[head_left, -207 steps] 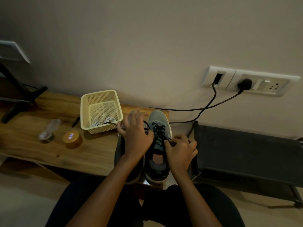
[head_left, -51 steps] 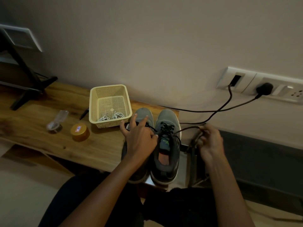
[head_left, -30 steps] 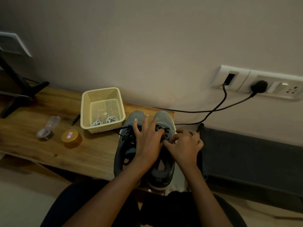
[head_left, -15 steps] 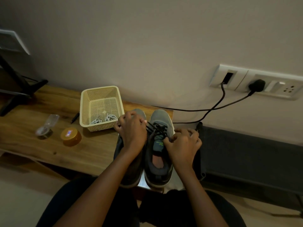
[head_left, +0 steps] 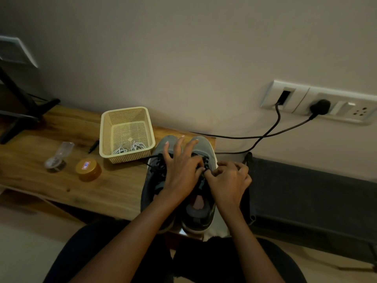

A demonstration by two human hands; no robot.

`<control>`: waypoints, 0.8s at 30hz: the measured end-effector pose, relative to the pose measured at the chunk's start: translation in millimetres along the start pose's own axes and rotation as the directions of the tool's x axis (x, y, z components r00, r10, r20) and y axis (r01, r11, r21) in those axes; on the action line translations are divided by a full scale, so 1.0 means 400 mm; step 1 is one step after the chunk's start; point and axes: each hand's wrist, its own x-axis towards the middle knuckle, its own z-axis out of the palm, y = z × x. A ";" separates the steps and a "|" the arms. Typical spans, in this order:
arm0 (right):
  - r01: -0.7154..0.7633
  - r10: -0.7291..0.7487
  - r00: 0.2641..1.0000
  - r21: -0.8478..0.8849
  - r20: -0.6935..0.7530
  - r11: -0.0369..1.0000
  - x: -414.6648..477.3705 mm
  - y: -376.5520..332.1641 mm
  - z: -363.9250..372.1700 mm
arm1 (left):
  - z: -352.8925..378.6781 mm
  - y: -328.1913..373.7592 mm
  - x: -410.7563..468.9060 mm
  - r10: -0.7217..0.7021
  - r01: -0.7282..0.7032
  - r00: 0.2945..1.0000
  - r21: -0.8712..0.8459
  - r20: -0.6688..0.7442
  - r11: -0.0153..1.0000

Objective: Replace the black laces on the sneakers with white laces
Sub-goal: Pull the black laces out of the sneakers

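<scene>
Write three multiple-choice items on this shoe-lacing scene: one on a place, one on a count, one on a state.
1. Where do the white laces lie? A. in the cream basket B. on the floor C. on the wall socket
2. How many sneakers stand on the wooden table? A. one B. two C. three
3. The black lace of the right sneaker is: A. threaded in its eyelets B. lying in the basket C. wound round a pen
Answers: 1 A, white coils lie on the basket's mesh bottom; 2 B, a pair stands side by side; 3 A, it shows criss-crossed beside the right hand.
</scene>
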 end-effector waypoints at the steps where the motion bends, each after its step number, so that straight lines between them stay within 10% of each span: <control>1: 0.000 0.000 1.000 -0.004 -0.002 1.000 -0.001 -0.001 -0.001 | -0.001 -0.001 0.001 -0.010 0.009 0.999 -0.027 -0.038 1.000; 11: -0.014 0.013 1.000 0.043 0.012 0.999 0.000 0.002 0.004 | -0.064 -0.099 0.029 -0.425 0.371 0.869 -0.237 -0.254 0.898; 18: -0.030 0.029 0.999 0.077 0.014 0.997 0.001 0.001 0.004 | -0.033 -0.031 0.010 0.018 -0.025 0.998 -0.102 -0.067 0.994; 24: -0.030 0.029 0.999 0.077 0.018 0.997 0.003 0.002 0.001 | -0.010 -0.005 -0.001 0.030 -0.032 0.994 0.017 0.107 0.999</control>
